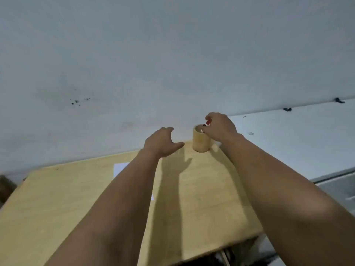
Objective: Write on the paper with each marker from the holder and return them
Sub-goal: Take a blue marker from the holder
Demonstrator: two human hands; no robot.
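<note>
Your right hand (221,127) over holder (201,140), fingers pinching red marker (207,122) at rim. Left hand (161,144) spread, empty. Taking out or returning: cannot tell. If taking, lift straight up, carry to paper (121,168).

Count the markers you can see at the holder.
1 for certain: a red-tipped marker pinched in the fingers of the right hand over the wooden holder. Something pale shows inside the rim; more markers may be hidden by the hand and holder wall.
</note>
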